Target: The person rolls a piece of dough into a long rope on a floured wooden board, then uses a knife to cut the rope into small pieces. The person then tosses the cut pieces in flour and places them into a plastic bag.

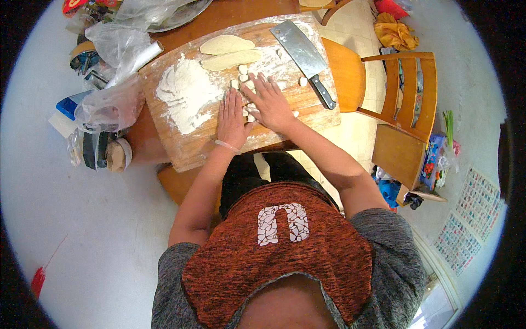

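Observation:
On a floured wooden board (164,142), my left hand (232,119) lies palm down with its fingers close together, beside several small dough pieces (243,69). My right hand (271,103) is spread palm down over more of these pieces, some showing between the two hands. What lies under the palms is hidden. Beyond the hands rest two long flat pieces of dough (227,44). A heap of white flour (185,96) is spread left of my left hand. At the right of the board lies a cleaver (300,49) with a black handle, a single dough piece (303,82) next to it.
Left of the board are a roll of plastic film (141,59), plastic bags (109,103) and a blue and white box (72,105). A metal tray (185,18) is at the far edge. A wooden chair (345,76) stands close on the right, with a wooden cabinet (396,154) nearby.

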`<action>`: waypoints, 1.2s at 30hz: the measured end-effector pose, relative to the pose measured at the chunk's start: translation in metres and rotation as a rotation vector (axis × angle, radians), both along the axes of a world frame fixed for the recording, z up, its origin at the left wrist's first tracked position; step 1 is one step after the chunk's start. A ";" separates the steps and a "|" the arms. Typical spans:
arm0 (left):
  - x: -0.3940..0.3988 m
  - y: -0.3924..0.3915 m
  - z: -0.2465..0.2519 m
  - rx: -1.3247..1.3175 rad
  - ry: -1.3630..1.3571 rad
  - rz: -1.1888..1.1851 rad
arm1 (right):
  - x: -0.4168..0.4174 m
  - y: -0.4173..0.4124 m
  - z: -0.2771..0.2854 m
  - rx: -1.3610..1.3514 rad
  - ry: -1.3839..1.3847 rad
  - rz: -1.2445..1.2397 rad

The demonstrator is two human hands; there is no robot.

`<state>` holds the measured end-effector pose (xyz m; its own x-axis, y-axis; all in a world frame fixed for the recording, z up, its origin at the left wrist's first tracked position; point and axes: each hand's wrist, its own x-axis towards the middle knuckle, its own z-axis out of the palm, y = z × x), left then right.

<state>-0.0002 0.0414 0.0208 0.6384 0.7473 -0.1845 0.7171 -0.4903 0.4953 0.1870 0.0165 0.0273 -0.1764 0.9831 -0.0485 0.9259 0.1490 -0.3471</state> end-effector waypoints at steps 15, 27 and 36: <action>0.024 0.026 -0.016 -0.144 -0.373 0.197 | 0.022 0.000 -0.001 0.047 0.145 -0.021; 0.028 0.030 -0.018 -0.038 -0.284 0.040 | 0.005 0.024 -0.018 0.127 0.257 -0.215; 0.010 0.016 -0.017 0.123 -0.148 0.140 | 0.053 -0.042 0.000 0.122 0.024 -0.358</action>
